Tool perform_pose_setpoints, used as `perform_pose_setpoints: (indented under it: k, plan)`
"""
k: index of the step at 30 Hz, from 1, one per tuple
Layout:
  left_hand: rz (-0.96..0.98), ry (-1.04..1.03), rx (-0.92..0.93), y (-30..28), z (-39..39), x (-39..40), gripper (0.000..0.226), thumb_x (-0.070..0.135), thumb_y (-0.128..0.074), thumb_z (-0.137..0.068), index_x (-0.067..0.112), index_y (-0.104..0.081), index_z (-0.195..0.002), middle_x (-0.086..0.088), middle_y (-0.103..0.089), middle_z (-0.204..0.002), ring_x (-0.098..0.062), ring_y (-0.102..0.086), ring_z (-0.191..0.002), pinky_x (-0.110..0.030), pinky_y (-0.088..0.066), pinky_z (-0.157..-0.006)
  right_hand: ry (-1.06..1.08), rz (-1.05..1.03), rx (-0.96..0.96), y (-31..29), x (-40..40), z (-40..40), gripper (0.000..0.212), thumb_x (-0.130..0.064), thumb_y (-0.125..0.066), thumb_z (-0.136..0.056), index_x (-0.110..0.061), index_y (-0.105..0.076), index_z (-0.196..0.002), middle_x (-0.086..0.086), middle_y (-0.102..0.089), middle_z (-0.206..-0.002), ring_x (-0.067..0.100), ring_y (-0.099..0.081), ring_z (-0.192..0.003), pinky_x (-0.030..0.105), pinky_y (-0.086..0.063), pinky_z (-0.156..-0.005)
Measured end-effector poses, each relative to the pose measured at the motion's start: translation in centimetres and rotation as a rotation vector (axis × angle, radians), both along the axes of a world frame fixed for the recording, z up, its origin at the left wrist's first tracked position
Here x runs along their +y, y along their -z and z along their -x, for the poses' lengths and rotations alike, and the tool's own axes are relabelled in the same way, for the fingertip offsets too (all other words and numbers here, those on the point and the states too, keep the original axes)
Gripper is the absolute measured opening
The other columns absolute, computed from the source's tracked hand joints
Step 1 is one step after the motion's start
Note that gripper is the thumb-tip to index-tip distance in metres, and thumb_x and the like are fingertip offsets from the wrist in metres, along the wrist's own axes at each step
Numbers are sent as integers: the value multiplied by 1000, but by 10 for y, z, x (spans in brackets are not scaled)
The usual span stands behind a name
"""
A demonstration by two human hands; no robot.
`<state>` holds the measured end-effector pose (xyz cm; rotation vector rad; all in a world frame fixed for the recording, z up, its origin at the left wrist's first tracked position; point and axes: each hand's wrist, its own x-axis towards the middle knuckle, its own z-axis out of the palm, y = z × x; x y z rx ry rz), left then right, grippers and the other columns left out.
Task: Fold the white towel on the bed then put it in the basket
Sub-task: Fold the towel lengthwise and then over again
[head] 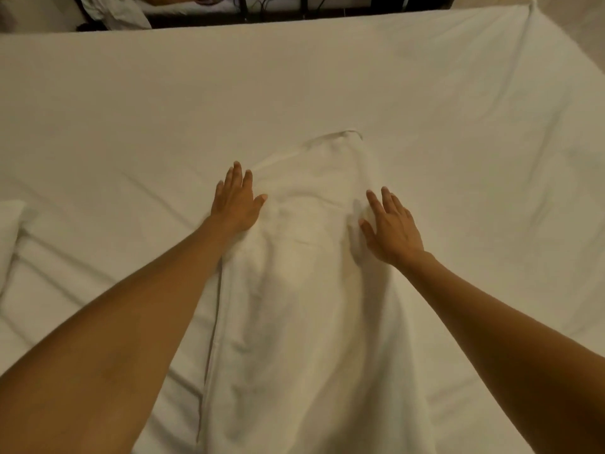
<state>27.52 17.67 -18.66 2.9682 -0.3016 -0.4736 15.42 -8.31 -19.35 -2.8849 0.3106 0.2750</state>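
Two hands: we have both of them flat and spread on the towel (304, 273), clasping nothing.
Left hand (236, 201): it presses palm-down on the towel's left edge, near its far end, fingers partly off onto the sheet.
Right hand (391, 229): it lies palm-down on the towel's right side, a little nearer to us than the left, fingers splayed toward the far end.
Towel: it runs as a long strip down the middle of the bed (131, 103), from a narrow far tip beyond our hands to the bed's near edge between our forearms; it looks already doubled lengthwise, though white on white makes the layers hard for us to count.
Handling: we judge it soft, limp and light, with no stiffness to keep a crease; it will sag and bunch wherever it is not supported, and the ripples between our hands show this.
Slip: we expect terry to cling to the sheet, so dragging it may wrinkle both.
Hold: we would pinch the two far corners beyond our fingertips, one in each hand, catching all layers, and bring them toward the near end.
Risk: taking only the top layer would open the fold.
Basket: we cannot see it anywhere around the towel.
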Motion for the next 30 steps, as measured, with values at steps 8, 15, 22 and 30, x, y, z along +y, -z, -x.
perform_pose_setpoints:
  k: [8, 15, 22, 30]
  plan:
    - [-26, 11, 63, 14, -64, -25, 71, 36, -36, -102, 3, 0, -154, -13, 9, -162, -25, 7, -151, -42, -2, -123, -28, -10, -51, 12, -17, -92, 65, -42, -34, -99, -18, -7, -153, 13, -3, -161, 29, -7, -148, 42, -14, -119]
    - [-37, 42, 121, 63, -67, -33, 67, 33, -28, -104, 5, 8, -153, -15, 9, -161, -25, 6, -151, -42, -3, -122, -153, 41, -99, 30, -11, -156, 61, -35, -32, -100, -13, -10, -152, 16, -5, -160, 30, -8, -148, 44, -16, -118]
    - [-23, -26, 9, 89, -60, -29, 62, 41, -14, -103, 12, 5, -154, -19, 6, -161, -30, 6, -150, -53, -1, -119, -235, 133, 145, 36, -19, -206, 86, -34, -54, -92, -19, 4, -153, 11, 3, -161, 28, 4, -148, 50, -6, -118]
    - [-81, 36, -135, 86, -60, -27, 68, 47, -15, -99, 7, -8, -154, -17, -27, -153, -31, -29, -140, -46, -30, -108, -253, 207, 115, 48, -12, -206, 73, -31, -58, -89, -12, -19, -147, 12, -39, -144, 29, -33, -136, 50, -28, -107]
